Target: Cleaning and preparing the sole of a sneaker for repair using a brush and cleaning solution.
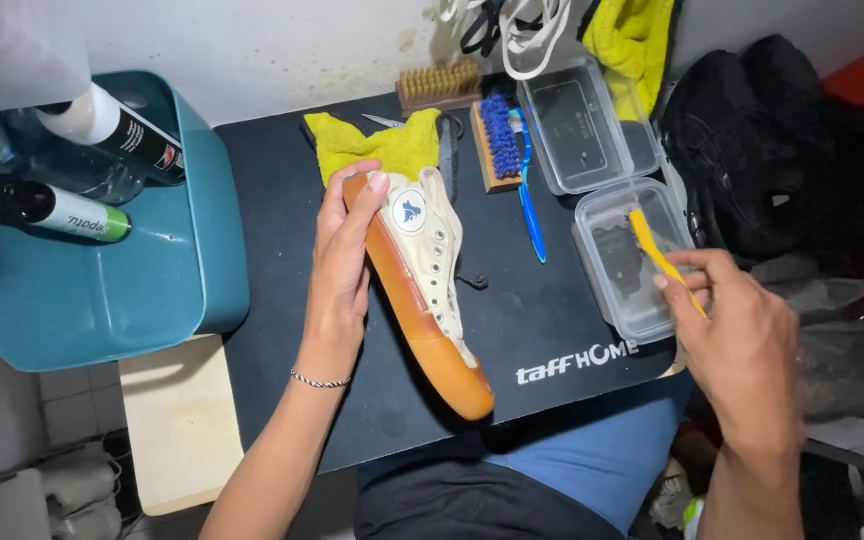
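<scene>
My left hand [340, 268] grips a cream high-top sneaker [424, 262] with an orange-brown sole, holding it on its side above the black mat [542, 330]. A silver bracelet circles that wrist. My right hand [737, 340] holds a yellow-handled brush [652, 247], its head dipped into a clear plastic container [630, 262] of water at the mat's right edge.
A yellow cloth [377, 145], scissors, a blue toothbrush [530, 205], a blue-bristled wooden brush [497, 140] and a tan brush [439, 85] lie at the back. A clear lid [584, 125] sits beside them. A teal tub [117, 285] with bottles stands left; a black bag [762, 150] right.
</scene>
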